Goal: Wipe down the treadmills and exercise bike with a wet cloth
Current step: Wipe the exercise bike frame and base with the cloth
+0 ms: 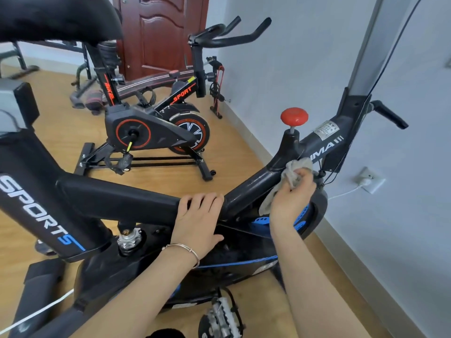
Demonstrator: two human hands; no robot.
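A black and blue exercise bike (117, 198) fills the foreground, its frame tube running left to right. My left hand (197, 218) grips that tube at the middle, fingers curled over its top. My right hand (291, 201) holds a crumpled grey cloth (294, 173) against the rising front tube, just below the red knob (294, 116). Part of the cloth hangs down behind my hand toward the blue flywheel (305, 215).
A second black and orange exercise bike (156, 128) stands behind on the wooden floor. A brown door (161, 32) is at the back. The grey wall on the right carries a socket with a white plug (368, 181). A metal pedal (220, 315) sits below my arms.
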